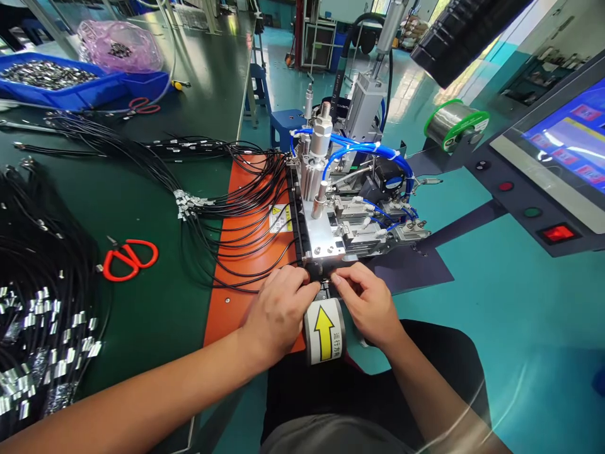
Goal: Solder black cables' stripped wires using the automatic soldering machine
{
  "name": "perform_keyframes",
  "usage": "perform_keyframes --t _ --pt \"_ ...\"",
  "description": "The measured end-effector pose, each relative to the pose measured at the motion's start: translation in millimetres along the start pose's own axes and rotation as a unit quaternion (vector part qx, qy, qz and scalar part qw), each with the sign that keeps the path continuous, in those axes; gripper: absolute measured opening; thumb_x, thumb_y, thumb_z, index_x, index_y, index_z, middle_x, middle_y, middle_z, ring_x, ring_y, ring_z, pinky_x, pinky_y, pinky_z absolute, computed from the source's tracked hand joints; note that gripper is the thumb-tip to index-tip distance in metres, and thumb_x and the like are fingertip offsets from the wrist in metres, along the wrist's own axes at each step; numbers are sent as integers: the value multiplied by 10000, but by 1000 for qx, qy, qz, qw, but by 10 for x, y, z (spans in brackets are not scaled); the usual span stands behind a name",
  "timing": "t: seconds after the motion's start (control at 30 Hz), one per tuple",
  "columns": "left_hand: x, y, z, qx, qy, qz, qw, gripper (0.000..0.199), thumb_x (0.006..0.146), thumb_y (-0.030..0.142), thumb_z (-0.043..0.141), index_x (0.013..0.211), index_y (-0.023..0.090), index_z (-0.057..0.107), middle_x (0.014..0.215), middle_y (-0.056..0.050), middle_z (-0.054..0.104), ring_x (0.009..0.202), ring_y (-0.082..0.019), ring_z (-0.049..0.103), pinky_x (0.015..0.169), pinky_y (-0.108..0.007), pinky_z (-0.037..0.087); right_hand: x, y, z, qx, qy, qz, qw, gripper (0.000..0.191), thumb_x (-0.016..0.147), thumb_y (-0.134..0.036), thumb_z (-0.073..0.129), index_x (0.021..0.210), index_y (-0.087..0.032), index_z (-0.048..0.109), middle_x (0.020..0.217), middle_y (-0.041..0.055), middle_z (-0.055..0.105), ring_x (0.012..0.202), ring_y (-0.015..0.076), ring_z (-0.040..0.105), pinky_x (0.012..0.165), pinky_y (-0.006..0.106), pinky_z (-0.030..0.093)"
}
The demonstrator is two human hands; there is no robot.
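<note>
My left hand (282, 309) is closed at the near end of the machine's feed track, its fingers curled down onto it. A black cable (236, 287) runs from the bundle and disappears under this hand. Opposite it, my right hand (371, 301) pinches thumb and index finger together at a small metallic part, too small to name. Between the two hands is the feed wheel (325, 331) with a yellow arrow label. Just beyond my fingertips stands the machine (326, 217), with metal cylinders and blue air tubes. More black cables (255, 205) fan across the orange plate (227, 315) into its left side.
Red-handled scissors (130, 260) lie on the green table (146, 328). Cables with silvery connectors (42, 315) cover its left side. At the back are a blue tray (70, 94) of metal parts and a pink bag (120, 44). A solder wire spool (456, 125) and control panel (543, 170) stand right.
</note>
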State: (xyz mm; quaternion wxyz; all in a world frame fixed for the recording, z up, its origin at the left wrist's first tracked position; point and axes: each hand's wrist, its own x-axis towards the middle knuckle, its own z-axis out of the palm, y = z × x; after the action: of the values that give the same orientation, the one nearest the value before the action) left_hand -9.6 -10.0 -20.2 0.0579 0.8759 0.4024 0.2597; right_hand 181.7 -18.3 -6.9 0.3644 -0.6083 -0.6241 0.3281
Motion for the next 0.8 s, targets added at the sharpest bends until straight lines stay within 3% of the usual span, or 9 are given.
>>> perform_keyframes --t 0.27,0.63,0.8 --pt "8 -1 -41 7 -5 7 1000 233 947 132 439 1030 156 656 934 -81 592 891 -213 513 756 -353 421 17 24 35 -17 19 33 999 188 885 -313 564 797 -197 683 767 11 600 638 146 536 597 269 410" --pt "80 3 -195 45 -44 8 998 245 933 108 416 931 156 657 792 -60 584 745 -204 492 693 -350 392 44 95 68 74 -31 154 985 285 887 -453 533 769 -205 610 583 -42 497 523 127 425 500 244 334" --pt "59 -13 -192 48 -63 1 997 211 906 95 458 951 166 652 866 -71 598 796 -217 504 712 -361 400 49 66 79 59 -31 134 989 311 895 -477 519 736 -213 563 612 -37 524 560 138 464 523 249 345"
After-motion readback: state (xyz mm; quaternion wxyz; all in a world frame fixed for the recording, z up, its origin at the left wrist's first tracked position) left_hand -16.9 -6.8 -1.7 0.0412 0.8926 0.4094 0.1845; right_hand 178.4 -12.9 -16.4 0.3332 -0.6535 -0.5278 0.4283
